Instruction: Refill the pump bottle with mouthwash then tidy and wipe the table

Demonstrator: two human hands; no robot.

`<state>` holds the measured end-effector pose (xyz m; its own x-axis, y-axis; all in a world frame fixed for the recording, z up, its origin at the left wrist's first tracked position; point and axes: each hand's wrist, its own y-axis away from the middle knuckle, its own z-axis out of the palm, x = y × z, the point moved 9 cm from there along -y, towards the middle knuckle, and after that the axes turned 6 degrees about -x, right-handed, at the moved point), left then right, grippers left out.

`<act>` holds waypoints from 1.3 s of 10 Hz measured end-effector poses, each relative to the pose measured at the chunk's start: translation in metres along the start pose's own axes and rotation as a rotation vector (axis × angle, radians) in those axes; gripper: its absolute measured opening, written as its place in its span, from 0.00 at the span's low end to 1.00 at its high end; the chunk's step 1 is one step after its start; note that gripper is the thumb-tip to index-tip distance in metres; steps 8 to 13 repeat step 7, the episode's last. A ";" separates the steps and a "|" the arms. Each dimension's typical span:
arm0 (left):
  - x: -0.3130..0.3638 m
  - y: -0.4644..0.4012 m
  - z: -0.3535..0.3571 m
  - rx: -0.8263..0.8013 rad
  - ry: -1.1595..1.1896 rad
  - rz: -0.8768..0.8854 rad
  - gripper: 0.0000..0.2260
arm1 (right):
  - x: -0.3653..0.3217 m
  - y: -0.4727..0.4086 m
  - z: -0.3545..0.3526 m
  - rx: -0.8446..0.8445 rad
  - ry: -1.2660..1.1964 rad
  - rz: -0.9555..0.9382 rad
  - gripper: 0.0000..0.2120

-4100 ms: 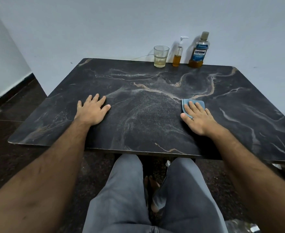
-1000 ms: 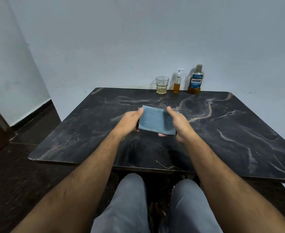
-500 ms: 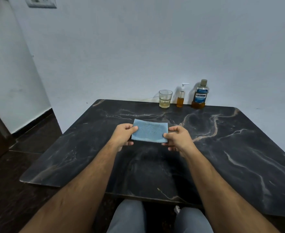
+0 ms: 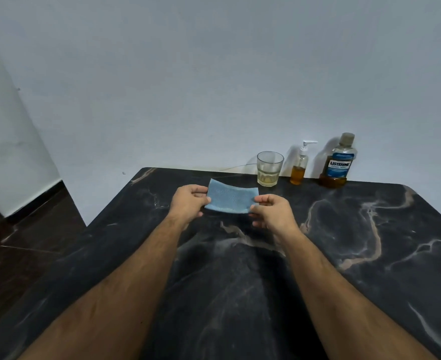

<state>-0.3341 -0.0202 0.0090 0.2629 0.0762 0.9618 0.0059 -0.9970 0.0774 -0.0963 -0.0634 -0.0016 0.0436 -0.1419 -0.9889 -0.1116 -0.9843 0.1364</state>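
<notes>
1. A dark marble-patterned table is seen from above, its far edge set against a pale wall.
2. A mouthwash bottle is stood upright at the table's far edge, toward the right; amber liquid fills only its base.
3. A glass is stood at the same far edge, left of the bottle, with a little pale liquid in it.
4. A pump bottle is placed between the glass and the mouthwash bottle, apart from both, and is filled with amber liquid to roughly halfway.
5. A blue cloth is held flat above the table's far middle, just in front of the glass, sagging slightly in the centre.
6. The left hand is closed on the cloth's left edge, pinched between thumb and fingers.
7. The right hand is closed on the cloth's right edge in the same pinch.
</notes>
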 end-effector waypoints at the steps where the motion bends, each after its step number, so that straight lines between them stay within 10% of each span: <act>1: -0.001 -0.041 -0.001 0.060 -0.056 0.004 0.11 | 0.001 -0.040 0.006 -0.028 0.025 -0.002 0.18; 13: 0.004 -0.123 0.011 0.181 -0.414 0.137 0.17 | -0.006 -0.153 0.029 0.036 0.393 -0.123 0.30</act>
